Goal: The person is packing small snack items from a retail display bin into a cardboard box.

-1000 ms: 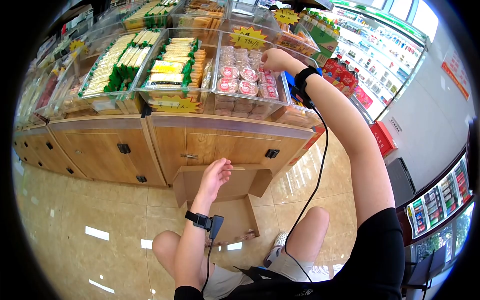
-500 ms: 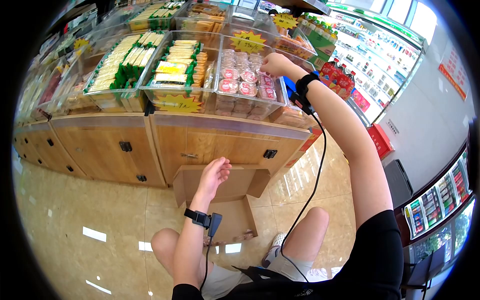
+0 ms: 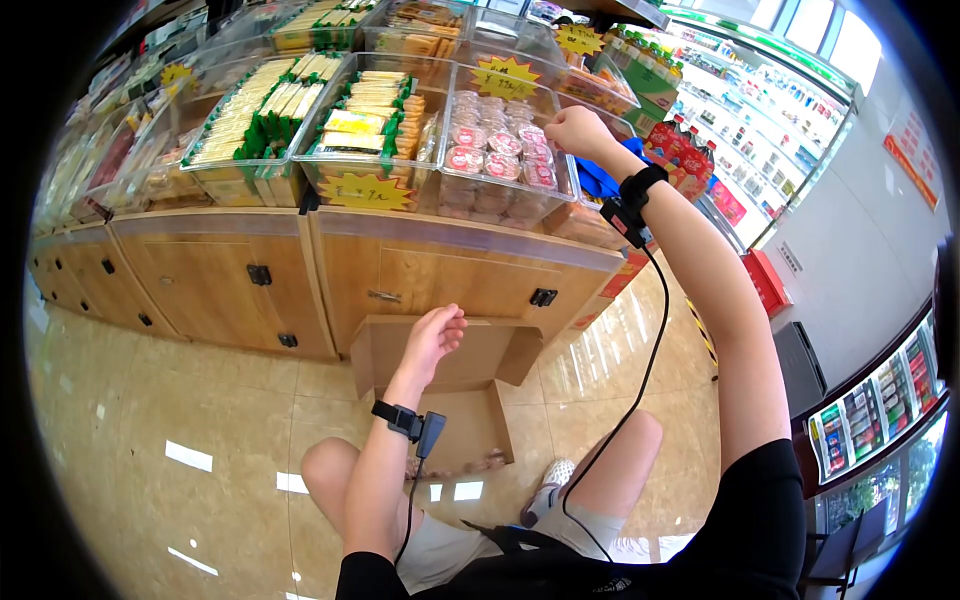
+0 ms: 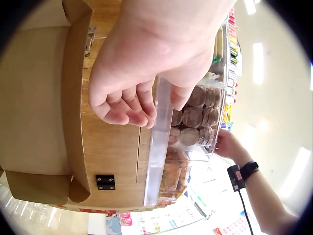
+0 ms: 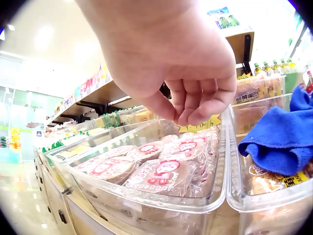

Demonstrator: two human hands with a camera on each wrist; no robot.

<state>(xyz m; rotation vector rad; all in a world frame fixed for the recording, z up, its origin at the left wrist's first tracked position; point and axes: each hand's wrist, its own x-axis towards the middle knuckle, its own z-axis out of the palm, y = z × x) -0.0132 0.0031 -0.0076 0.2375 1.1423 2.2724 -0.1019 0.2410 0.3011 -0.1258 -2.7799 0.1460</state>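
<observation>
My right hand (image 3: 582, 132) is raised at the right rim of a clear plastic bin (image 5: 215, 203). Its fingers are curled in toward the thumb, with nothing visible between them. Round snack packs (image 5: 164, 174) in clear wrappers with red print fill the bin below. Lower down, my left hand (image 3: 436, 340) hangs in the air above an open cardboard box (image 3: 480, 425) on the floor, its fingers loosely bent and holding nothing. Several small wrapped pieces (image 3: 490, 461) lie along the box's near edge.
A blue cloth (image 5: 281, 139) lies over the neighbouring bin at right. Bins of stick-shaped snacks (image 3: 355, 125) stand to the left. Beneath runs a wooden cabinet (image 3: 440, 270) with black latches. Red-wrapped bottles (image 3: 680, 150) and a lit fridge (image 3: 770, 110) are beyond. My knees flank the box.
My right hand has shifted right, from over the snack packs to the bin's right rim, uncovering more packs. The left hand stays nearly still. The head view has tilted slightly.
</observation>
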